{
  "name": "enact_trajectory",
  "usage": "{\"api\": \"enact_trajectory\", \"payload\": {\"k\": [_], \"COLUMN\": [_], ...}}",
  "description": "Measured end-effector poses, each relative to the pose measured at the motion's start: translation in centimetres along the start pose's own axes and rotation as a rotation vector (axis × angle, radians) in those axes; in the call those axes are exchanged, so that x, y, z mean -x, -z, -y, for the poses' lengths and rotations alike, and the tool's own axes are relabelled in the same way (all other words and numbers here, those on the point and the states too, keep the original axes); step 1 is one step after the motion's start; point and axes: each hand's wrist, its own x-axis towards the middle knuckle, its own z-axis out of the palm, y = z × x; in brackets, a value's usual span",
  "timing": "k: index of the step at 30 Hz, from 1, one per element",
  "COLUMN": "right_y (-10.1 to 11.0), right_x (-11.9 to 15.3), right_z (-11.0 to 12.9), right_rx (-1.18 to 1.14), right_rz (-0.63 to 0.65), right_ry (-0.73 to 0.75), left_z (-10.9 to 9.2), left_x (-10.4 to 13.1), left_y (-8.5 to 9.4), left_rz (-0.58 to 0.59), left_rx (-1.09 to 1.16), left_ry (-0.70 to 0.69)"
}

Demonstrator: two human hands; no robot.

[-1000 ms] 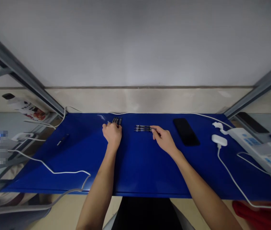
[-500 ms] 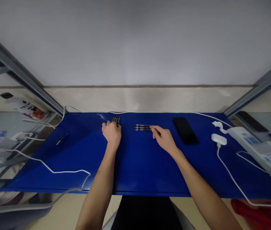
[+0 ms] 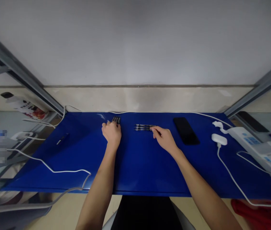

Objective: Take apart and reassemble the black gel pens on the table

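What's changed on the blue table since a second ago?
The rightmost pen of the bunch at the left hand has moved left, closing its gap with the others. No visible new grasp or release. Both hands, the crosswise pens by the right hand, and the black phone stayed about where they were.

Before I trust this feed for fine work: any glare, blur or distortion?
Head view: pale sheen on the blue tabletop near its front edge; head view: pens by the right hand too small and soft to read; head view: sides stretched, pixelated patches at both edges.
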Motion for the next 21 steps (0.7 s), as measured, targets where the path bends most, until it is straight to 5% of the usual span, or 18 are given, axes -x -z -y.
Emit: {"api": "enact_trajectory", "payload": {"k": [21], "right_y": [0.08], "right_x": [-0.07], "right_z": [-0.12], "right_rx": [0.004], "right_rz": [0.000], "right_ry": [-0.004], "left_z": [0.14], "left_x": [-0.06], "left_y": [0.25], "left_rz": [0.014], "left_rx": [0.049], "left_ry": [0.030]}}
